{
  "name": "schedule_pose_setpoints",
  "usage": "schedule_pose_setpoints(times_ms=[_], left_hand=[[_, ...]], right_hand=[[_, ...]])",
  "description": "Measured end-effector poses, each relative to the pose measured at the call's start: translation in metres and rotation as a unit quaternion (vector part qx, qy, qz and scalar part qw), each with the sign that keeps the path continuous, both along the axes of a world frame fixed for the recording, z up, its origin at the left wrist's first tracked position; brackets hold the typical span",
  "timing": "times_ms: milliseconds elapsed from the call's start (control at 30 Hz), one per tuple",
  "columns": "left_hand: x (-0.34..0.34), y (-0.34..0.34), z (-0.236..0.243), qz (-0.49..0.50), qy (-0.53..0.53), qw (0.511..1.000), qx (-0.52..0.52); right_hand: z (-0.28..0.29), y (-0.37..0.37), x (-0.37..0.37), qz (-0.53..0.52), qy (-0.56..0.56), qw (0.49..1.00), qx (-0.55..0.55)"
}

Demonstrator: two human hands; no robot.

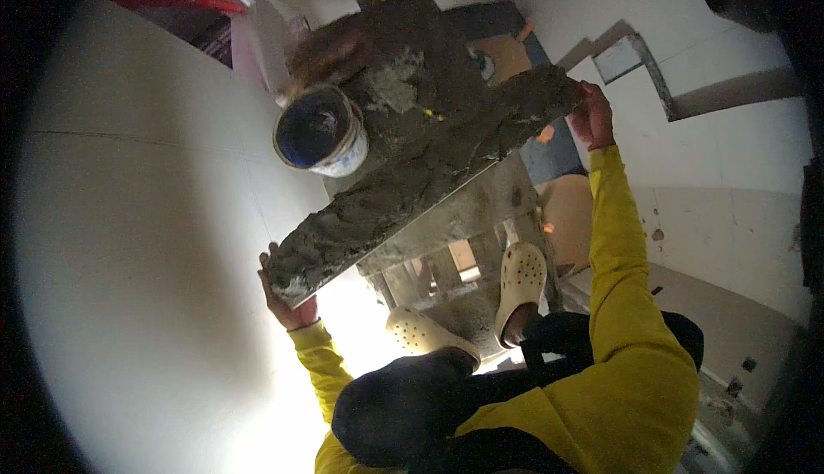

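Observation:
A long, narrow board or tile (429, 169), its upper face spread with thick grey wet mortar, lies slantwise between my two hands. My left hand (283, 292) grips its near left end, thumb and fingers on opposite edges. At the far right end my right hand (594, 117) is closed round the other tip. The board's pale lower edge shows along the near side; its underside is hidden. Just beyond the board, a white bucket (343, 158) with a dark inside stands on the mortar-stained platform.
A heap of mortar (397, 81) sits on the wooden platform (446, 238) beside the bucket. My feet, in cream clogs (522, 278), rest on lower slats with gaps between them. White walls (129, 216) rise close on both sides; the right one has a stepped ledge (657, 88).

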State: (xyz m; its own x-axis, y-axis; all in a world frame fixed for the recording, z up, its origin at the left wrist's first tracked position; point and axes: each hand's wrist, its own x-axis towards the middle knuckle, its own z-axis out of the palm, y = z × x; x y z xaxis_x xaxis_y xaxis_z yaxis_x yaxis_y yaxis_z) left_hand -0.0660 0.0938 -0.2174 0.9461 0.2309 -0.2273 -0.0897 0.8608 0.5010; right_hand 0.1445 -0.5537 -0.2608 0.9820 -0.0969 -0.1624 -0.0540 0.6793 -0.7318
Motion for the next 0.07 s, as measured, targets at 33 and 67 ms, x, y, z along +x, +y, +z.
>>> schedule_pose_setpoints(times_ms=[33,67], left_hand=[[0.004,-0.001,0.018,0.019,-0.013,1.0,0.001],[0.01,-0.003,0.04,0.036,-0.033,0.999,0.0]], right_hand=[[0.017,0.014,0.007,-0.043,-0.033,0.999,0.003],[0.045,0.035,0.016,-0.085,-0.071,0.994,0.005]])
